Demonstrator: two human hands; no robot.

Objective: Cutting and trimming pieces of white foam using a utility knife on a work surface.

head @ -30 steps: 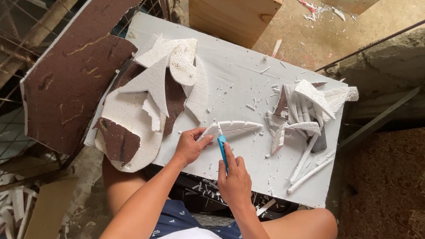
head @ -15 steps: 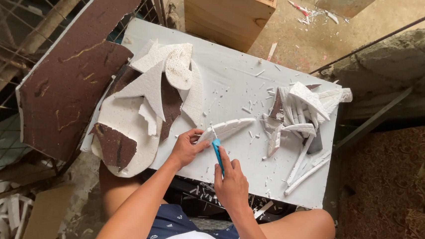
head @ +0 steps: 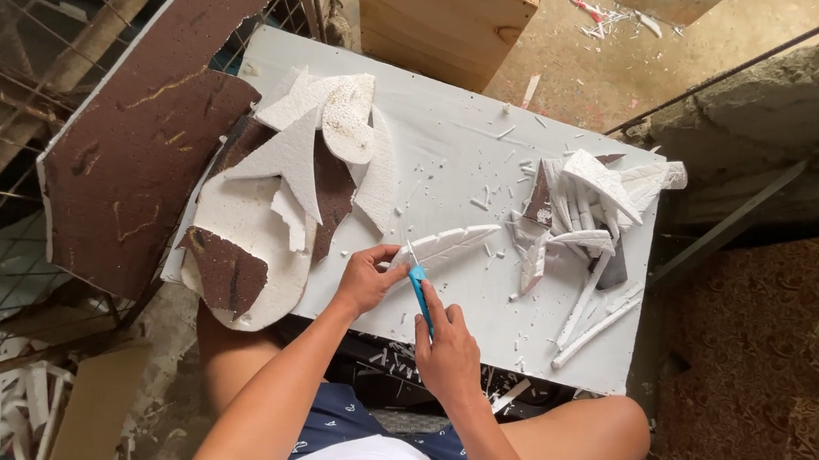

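Note:
A long, pointed white foam piece (head: 447, 245) lies on the white board (head: 452, 166) across my lap. My left hand (head: 365, 278) grips its near end and pins it to the board. My right hand (head: 446, 352) holds a blue-handled craft knife (head: 419, 293), whose blade tip meets the foam piece just beside my left fingers. Small white foam shavings lie scattered on the board around the piece.
A pile of white and brown-faced foam offcuts (head: 288, 183) covers the board's left side. Cut foam strips (head: 588, 218) are heaped on the right. A large brown-faced sheet (head: 138, 134) leans at left, and a wooden box (head: 444, 16) stands beyond the board.
My head has shifted slightly, moving the view. Both hands stay on the foam piece and the knife, with only small shifts at the cut.

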